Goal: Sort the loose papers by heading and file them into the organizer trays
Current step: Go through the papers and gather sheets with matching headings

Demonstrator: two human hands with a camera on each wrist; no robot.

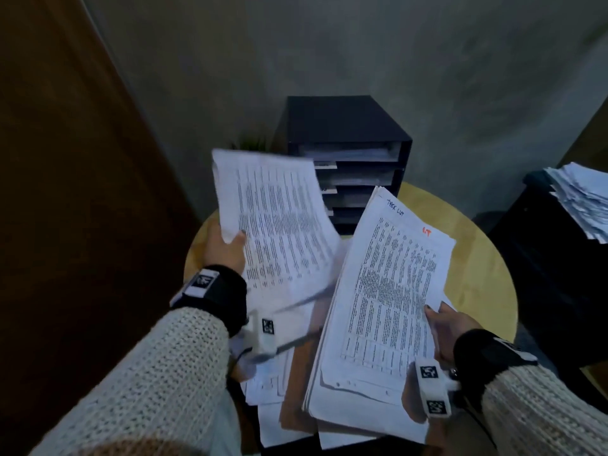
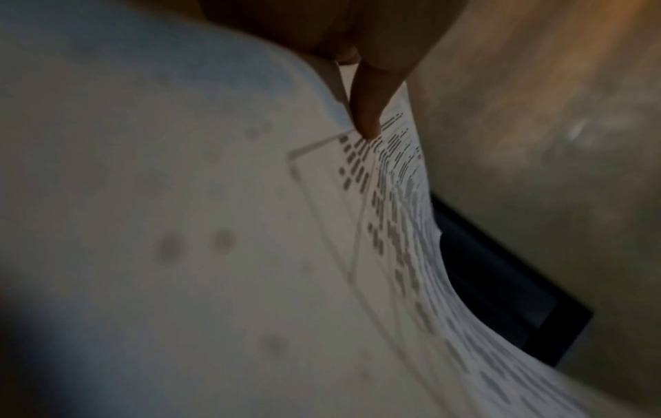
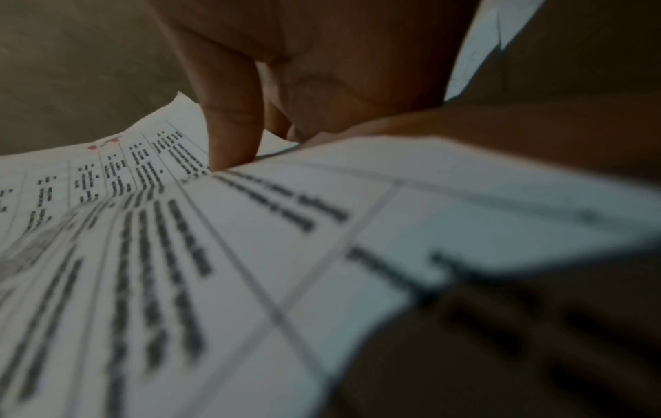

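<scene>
Right hand (image 1: 450, 330) grips a thick white printed paper stack (image 1: 381, 301) while left hand (image 1: 223, 248) pinches 1 loose printed sheet (image 1: 279, 222), long axis pointing toward the black tiered organizer (image 1: 348, 166) just beyond on the round wooden worktop (image 1: 477, 258).

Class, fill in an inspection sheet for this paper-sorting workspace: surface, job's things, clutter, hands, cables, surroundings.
Surface: round yellow table, partly covered by paper.
Job's things: black organizer at the table's far side, paper visible in its top tray; printed sheet raised in the left hand; thick stack, handwriting along its top edge, in the right hand.
Clutter: loose sheets lying under the stack.
Hands: left hand pinches the sheet's edge; right hand grips the stack's right edge.
Cables: thin dark lead by the left wrist.
Surroundings: grey wall; dark cabinet on the right carrying a paper pile.
</scene>
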